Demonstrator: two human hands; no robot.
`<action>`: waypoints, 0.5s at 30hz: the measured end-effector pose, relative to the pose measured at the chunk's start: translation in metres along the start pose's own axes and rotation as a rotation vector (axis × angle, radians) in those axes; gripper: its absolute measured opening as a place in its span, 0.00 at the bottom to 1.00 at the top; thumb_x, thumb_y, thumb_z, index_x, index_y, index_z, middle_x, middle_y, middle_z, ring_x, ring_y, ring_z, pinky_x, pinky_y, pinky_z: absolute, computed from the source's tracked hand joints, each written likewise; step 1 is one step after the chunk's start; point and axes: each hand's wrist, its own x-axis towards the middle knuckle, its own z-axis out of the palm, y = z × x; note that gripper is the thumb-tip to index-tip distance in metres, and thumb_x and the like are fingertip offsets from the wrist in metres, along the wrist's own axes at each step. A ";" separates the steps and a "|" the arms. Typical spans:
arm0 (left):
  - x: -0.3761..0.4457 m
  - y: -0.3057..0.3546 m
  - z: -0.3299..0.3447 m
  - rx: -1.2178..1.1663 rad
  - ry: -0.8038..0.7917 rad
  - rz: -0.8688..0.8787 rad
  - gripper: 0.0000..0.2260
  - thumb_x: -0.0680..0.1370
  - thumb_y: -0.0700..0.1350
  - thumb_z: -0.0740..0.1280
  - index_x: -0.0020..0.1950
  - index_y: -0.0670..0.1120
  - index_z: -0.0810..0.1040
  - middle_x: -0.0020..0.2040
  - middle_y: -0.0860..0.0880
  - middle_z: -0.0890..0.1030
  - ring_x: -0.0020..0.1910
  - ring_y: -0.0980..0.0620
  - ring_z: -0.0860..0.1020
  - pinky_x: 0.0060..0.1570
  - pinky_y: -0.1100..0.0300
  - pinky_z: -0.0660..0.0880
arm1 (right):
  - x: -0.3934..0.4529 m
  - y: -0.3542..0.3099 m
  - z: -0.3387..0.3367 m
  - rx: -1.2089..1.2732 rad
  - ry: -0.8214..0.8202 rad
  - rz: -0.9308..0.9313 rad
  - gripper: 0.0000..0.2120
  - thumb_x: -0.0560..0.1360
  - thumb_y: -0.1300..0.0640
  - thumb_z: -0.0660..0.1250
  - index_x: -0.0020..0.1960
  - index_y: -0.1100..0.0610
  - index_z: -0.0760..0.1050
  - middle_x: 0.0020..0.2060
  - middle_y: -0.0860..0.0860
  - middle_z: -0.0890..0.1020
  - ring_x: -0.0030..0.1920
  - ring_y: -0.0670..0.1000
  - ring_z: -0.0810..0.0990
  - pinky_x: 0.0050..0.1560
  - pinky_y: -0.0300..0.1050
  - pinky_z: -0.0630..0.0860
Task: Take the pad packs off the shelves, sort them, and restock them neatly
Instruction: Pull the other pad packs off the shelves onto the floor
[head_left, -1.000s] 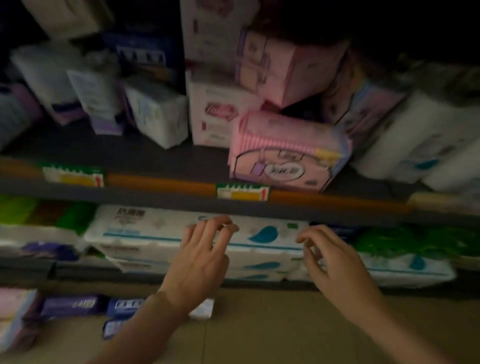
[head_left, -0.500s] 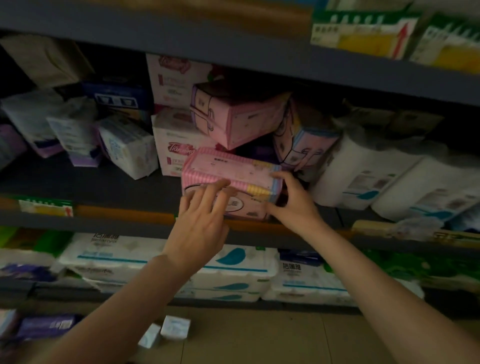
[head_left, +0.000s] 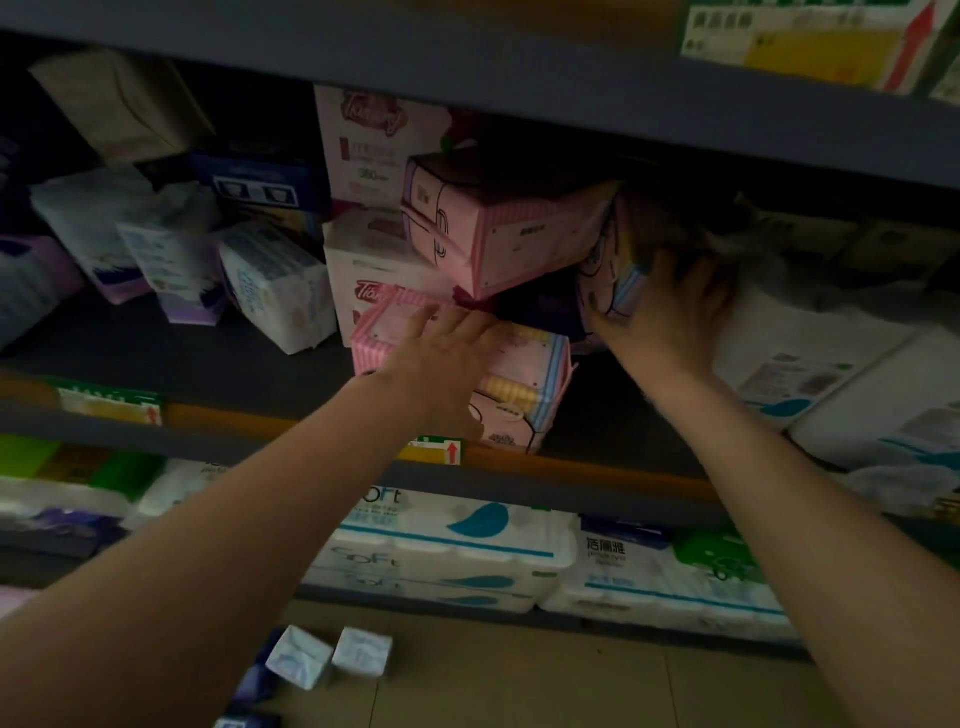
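Hands (head_left: 452, 358) touch pink packs (head_left: 519, 384) on shelf (head_left: 208, 364).

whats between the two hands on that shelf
In the head view, between the left hand and the right hand lies the right end of the pink striped pack, with a dark gap above it.

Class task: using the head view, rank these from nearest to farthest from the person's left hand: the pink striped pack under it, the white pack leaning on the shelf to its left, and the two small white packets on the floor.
1. Pink striped pack: directly under the left hand, touching it.
2. Leaning white pack: on the same shelf, off to the left.
3. Small white packets: down on the floor, well below.
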 end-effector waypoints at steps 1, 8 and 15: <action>-0.001 -0.002 -0.001 0.016 0.007 -0.001 0.46 0.70 0.59 0.70 0.77 0.48 0.43 0.75 0.46 0.51 0.74 0.44 0.52 0.73 0.45 0.48 | 0.000 -0.001 0.000 -0.013 0.014 0.008 0.41 0.69 0.41 0.70 0.74 0.55 0.55 0.73 0.63 0.55 0.71 0.68 0.54 0.70 0.60 0.53; 0.013 0.009 -0.005 0.014 -0.064 -0.130 0.46 0.69 0.57 0.71 0.77 0.48 0.45 0.72 0.41 0.54 0.71 0.40 0.55 0.69 0.43 0.55 | 0.000 -0.012 -0.006 0.086 0.137 0.160 0.32 0.70 0.44 0.68 0.69 0.56 0.64 0.71 0.62 0.59 0.68 0.67 0.60 0.65 0.57 0.60; 0.014 0.020 -0.002 -0.037 0.046 -0.267 0.39 0.69 0.50 0.72 0.73 0.50 0.53 0.70 0.41 0.56 0.70 0.40 0.56 0.67 0.45 0.58 | -0.057 -0.010 -0.049 0.167 0.333 0.150 0.23 0.68 0.47 0.71 0.59 0.55 0.70 0.65 0.59 0.65 0.64 0.63 0.64 0.60 0.55 0.64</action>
